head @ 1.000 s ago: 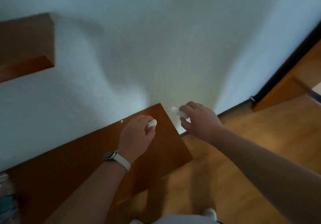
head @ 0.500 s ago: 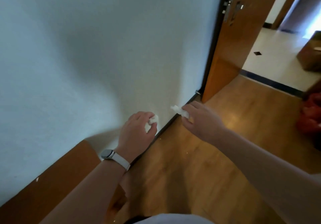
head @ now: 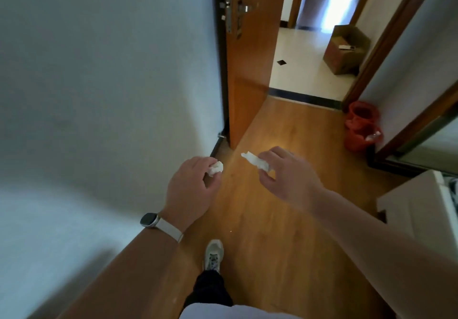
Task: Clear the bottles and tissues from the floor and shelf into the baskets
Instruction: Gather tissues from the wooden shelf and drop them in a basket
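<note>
door (head: 247, 71) now ahead | left hand (head: 188, 192), right hand (head: 287, 175) pinch tissues (head: 256, 162) | baskets (head: 361, 126) right

A single head-worn wide-angle view looks forward and down the wooden floor (head: 285, 219); wall (head: 99, 83) at frame left; open door (head: 247, 71) upper centre; both forearms close below.

The left hand (head: 188, 190) hides most of the left tissue (head: 216, 167). The fingers (head: 272, 153) of the right hand (head: 287, 177) cover one end of the right tissue (head: 256, 161). A pale thing (head: 371, 136) at the rim of the baskets (head: 357, 130), perhaps a bottle, is too small to tell. The cabinet (head: 418, 209) runs off the right edge.
</note>
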`<state>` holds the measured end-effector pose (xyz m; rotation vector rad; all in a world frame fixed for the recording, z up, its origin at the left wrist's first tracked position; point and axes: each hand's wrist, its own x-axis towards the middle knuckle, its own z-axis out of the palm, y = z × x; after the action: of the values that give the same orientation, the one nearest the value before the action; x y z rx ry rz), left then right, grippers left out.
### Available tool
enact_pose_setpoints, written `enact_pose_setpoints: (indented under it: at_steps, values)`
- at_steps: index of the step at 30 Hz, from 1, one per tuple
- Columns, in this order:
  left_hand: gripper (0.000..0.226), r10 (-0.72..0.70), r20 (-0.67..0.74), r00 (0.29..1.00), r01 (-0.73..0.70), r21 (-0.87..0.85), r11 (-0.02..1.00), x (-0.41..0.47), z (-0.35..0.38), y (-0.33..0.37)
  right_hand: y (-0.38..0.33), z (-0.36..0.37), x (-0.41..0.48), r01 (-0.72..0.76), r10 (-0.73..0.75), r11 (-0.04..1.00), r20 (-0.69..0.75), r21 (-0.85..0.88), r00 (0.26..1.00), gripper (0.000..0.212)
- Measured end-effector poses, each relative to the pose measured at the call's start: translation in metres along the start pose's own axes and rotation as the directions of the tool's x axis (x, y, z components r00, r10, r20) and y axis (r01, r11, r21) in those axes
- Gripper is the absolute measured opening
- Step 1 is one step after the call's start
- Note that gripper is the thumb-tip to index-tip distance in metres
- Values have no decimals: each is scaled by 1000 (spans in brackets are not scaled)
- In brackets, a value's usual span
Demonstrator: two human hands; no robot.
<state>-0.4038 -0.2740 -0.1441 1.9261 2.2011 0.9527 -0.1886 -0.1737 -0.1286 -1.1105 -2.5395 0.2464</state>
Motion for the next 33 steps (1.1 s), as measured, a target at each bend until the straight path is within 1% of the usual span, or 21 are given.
enact_pose_setpoints:
  at_steps: [3, 5, 8, 10, 14, 16, 19, 23, 25, 30, 33]
  values:
    - [29, 27, 54, 998, -24, -66, 998, 52, 22, -19, 19, 5, 31, -96, 95, 995, -12, -28, 995, 28]
    - [27, 71, 93, 993, -62, -103, 993, 86, 34, -30, 28, 9, 53, -170, 170, 985, -13, -29, 985, 29]
    - [26, 121, 134, 983, -103, -133, 986, 134, 47, -48, 35, 14, 90, -247, 248, 966, 2, -75, 969, 30]
    - [26, 152, 142, 978, -128, -169, 977, 168, 52, -61, 38, 16, 115, -290, 290, 952, -19, -99, 957, 30]
    - [27, 292, 140, 946, -255, -236, 938, 227, 61, -82, 46, 20, 149, -376, 372, 919, -56, -122, 927, 30]
    - [29, 299, 151, 942, -253, -264, 931, 250, 70, -85, 55, 20, 159, -426, 421, 896, -62, -127, 905, 30]
    - [30, 314, 160, 936, -263, -273, 925, 282, 85, -83, 75, 17, 176, -477, 469, 868, -87, -135, 879, 32]
    - [28, 385, 192, 903, -325, -283, 903, 316, 111, -71, 110, 16, 193, -525, 513, 844, -124, -106, 849, 32]
    - [28, 406, 215, 888, -340, -285, 896, 330, 125, -61, 131, 16, 200, -534, 523, 839, -119, -101, 844, 33]
    - [28, 438, 263, 860, -382, -241, 892, 384, 165, -27, 203, 12, 230, -538, 523, 840, -158, -68, 837, 34]
    - [29, 423, 281, 862, -372, -216, 903, 427, 195, -4, 253, 8, 252, -566, 557, 824, -150, -22, 817, 36]
